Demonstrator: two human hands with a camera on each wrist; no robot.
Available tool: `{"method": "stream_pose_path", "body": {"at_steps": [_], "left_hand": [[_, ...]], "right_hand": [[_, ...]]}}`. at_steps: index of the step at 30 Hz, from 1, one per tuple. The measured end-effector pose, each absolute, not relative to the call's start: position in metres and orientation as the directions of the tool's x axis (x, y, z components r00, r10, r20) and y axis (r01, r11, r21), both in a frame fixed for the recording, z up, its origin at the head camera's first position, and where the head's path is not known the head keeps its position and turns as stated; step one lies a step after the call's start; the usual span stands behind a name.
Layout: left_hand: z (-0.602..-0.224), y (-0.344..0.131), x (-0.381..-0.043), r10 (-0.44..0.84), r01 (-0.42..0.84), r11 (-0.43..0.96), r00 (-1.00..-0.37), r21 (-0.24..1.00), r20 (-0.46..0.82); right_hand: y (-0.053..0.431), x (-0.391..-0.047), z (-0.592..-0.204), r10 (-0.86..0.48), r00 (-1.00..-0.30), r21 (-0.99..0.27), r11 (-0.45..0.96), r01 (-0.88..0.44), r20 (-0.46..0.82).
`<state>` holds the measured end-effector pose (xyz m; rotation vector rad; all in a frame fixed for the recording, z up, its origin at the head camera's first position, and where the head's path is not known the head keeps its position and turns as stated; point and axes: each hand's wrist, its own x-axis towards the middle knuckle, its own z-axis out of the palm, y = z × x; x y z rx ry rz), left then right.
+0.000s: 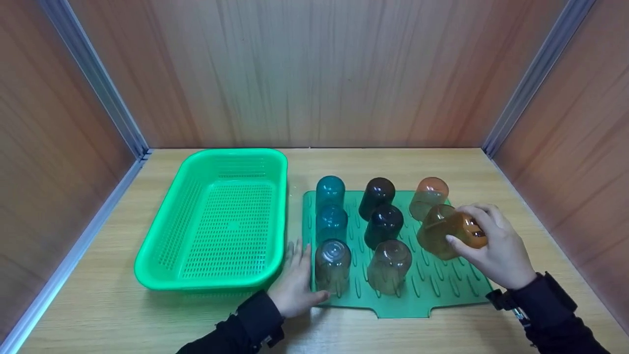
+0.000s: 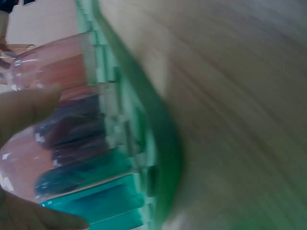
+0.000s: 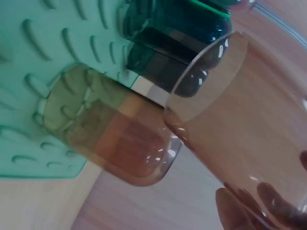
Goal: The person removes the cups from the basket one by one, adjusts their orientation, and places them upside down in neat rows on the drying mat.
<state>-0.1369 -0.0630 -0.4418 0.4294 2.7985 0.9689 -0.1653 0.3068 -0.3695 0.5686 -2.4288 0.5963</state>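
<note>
My right hand point(image 1: 496, 246) holds an amber drinking glass point(image 1: 449, 231) by its base end, tilted over the right part of a green drying mat point(image 1: 417, 307). In the right wrist view, the held glass's rim point(image 3: 192, 76) overlaps an upside-down amber glass point(image 3: 115, 129) on the mat. My left hand point(image 1: 297, 285) lies at the mat's left edge, fingers extended and thumb out, close to a clear glass point(image 1: 333, 265). Another clear glass point(image 1: 389, 268) stands at the front middle. Blue glasses point(image 1: 331, 221) and dark glasses point(image 1: 384, 223) stand upside down behind them.
A green perforated basket point(image 1: 211, 275) sits on the table point(image 1: 98, 305) left of the mat, close to my left hand. Wooden panels point(image 1: 314, 73) close in the back and both sides. Raised green ribs point(image 1: 435, 285) cover the mat.
</note>
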Motion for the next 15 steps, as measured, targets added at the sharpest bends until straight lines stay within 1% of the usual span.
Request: {"method": "stream_pose_path", "body": {"at_steps": [4,7,15], "left_hand": [[-0.449,-0.064,-0.140,0.359,0.231,0.808,-0.922,0.542,-0.144],[-0.453,-0.064,-0.141,0.376,0.242,0.834,-0.908,0.497,-0.188],[-0.454,-0.062,-0.144,0.369,0.225,0.841,-0.904,0.493,-0.217]], "right_hand": [[0.309,-0.166,-0.374,-0.282,-0.763,-0.244,0.834,-0.494,0.581],[0.310,-0.166,-0.377,-0.302,-0.776,-0.217,0.847,-0.485,0.554],[0.313,-0.165,-0.394,-0.333,-0.828,-0.147,0.887,-0.437,0.452]]}}
